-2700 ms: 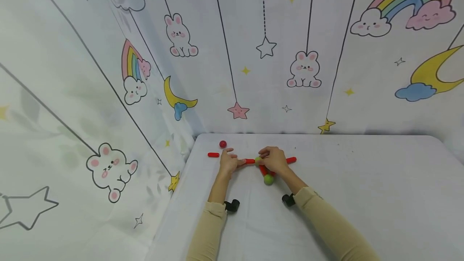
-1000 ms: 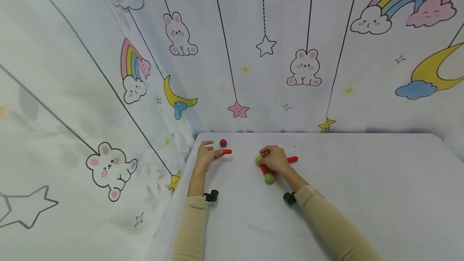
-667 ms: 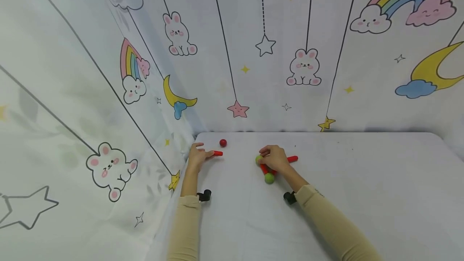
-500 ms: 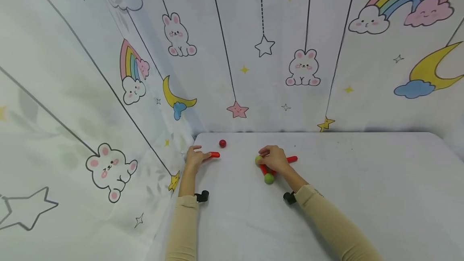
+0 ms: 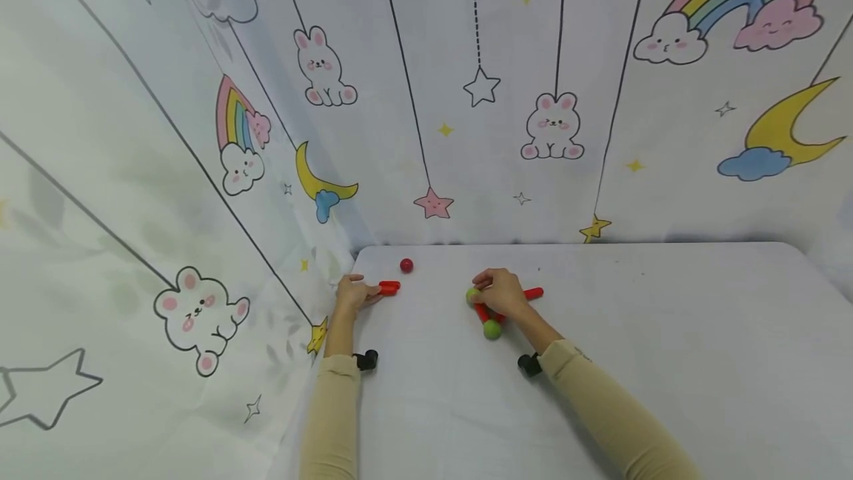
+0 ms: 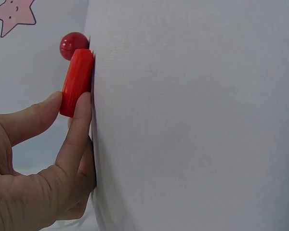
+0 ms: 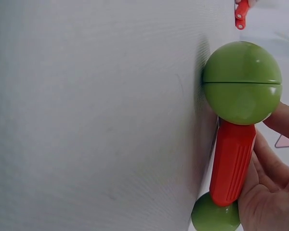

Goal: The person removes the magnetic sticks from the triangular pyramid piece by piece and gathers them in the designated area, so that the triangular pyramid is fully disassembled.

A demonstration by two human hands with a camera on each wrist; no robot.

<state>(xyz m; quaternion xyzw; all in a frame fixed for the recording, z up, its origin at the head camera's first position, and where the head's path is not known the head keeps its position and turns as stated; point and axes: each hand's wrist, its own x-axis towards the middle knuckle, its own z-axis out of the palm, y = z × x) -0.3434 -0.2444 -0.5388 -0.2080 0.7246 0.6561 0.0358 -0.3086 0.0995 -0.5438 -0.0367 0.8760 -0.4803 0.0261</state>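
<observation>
Left hand [image 5: 353,294] pinches red rod [image 6: 77,83] | right hand [image 5: 503,294] seemingly grips green ball [image 7: 243,96] (partly hidden)

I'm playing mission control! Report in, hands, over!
Left grip pinching red stick. Right grip holding farther green ball. Red ball nearby, seemingly not blocking.

a glossy red rod [image 6: 77,79] is pinched at one end, just beside a second red rod [image 5: 394,284]; a grooved red bar [image 7: 232,163] runs between a seamed green ball [image 7: 243,83] and a part-hidden green ball [image 7: 214,214].
</observation>
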